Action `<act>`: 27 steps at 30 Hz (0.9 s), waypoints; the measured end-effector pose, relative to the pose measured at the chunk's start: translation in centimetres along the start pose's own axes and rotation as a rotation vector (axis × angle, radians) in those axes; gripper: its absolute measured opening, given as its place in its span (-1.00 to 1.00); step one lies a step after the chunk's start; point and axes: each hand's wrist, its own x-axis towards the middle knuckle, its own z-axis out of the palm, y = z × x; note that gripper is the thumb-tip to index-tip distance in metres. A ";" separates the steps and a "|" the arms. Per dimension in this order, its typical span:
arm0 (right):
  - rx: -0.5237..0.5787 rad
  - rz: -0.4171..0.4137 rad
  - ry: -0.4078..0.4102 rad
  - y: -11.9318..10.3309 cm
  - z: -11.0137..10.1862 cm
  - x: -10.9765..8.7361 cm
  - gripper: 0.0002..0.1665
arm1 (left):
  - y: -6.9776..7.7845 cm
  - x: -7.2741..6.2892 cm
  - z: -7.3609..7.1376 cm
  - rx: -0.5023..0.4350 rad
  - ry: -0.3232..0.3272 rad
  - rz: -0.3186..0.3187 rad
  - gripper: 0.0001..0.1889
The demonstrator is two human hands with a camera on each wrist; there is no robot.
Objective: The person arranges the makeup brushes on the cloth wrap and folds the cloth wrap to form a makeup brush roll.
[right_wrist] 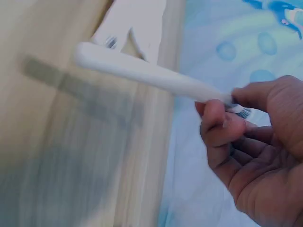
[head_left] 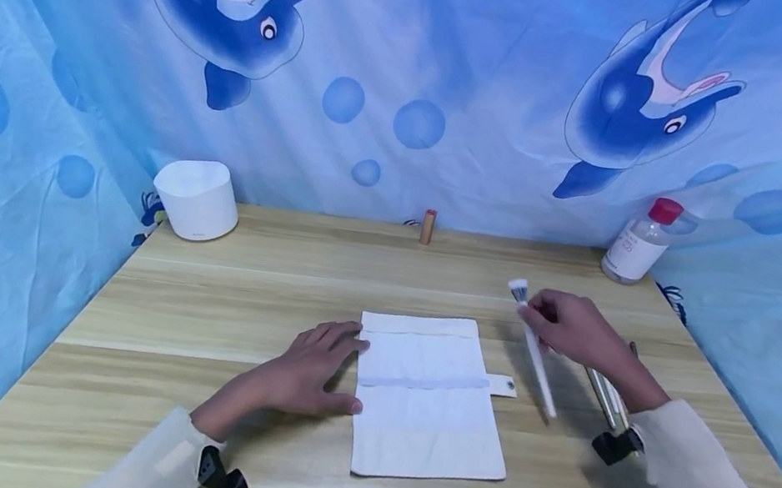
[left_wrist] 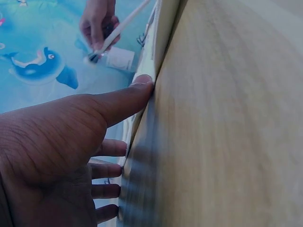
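Note:
A white cloth brush roll (head_left: 422, 438) lies unfolded on the table, its snap tab (head_left: 501, 385) pointing right. My left hand (head_left: 313, 369) rests at the roll's left edge, fingers spread, the thumb and fingertips touching the border. To the right of the roll, my right hand (head_left: 570, 326) pinches a white-handled paintbrush (head_left: 538, 365) near its bristle end. The brush is tilted above the table, bristles up and away, handle end towards me. In the right wrist view the thumb and fingertips grip the brush (right_wrist: 142, 73) close to its ferrule.
Several more brushes (head_left: 603, 398) lie on the table beneath my right wrist, partly hidden. Along the back stand a white rounded container (head_left: 196, 202), a small brown cylinder (head_left: 427, 227) and a clear bottle with a red cap (head_left: 637, 247). Blue dolphin-print cloth (head_left: 406, 44) hangs behind and at both sides.

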 end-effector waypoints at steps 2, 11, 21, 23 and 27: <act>0.104 -0.045 0.027 -0.9 0.4 1.0 -0.67 | -0.1 0.1 0.0 0.001 0.002 0.003 -0.09; 0.488 -0.109 0.029 -5.5 3.5 4.9 -0.58 | -0.1 0.1 -0.1 -0.002 0.000 0.004 -0.09; 0.650 -0.119 -0.080 -9.2 7.4 7.6 -0.66 | -0.3 -0.1 0.2 -0.007 0.004 -0.005 -0.09; 0.648 -0.130 -0.102 -9.5 8.1 7.8 -0.67 | -0.3 -0.1 0.2 -0.003 0.007 -0.009 -0.08; 0.681 -0.119 -0.157 -10.0 9.1 7.9 -0.68 | -0.3 -0.1 0.3 0.006 0.006 -0.017 -0.08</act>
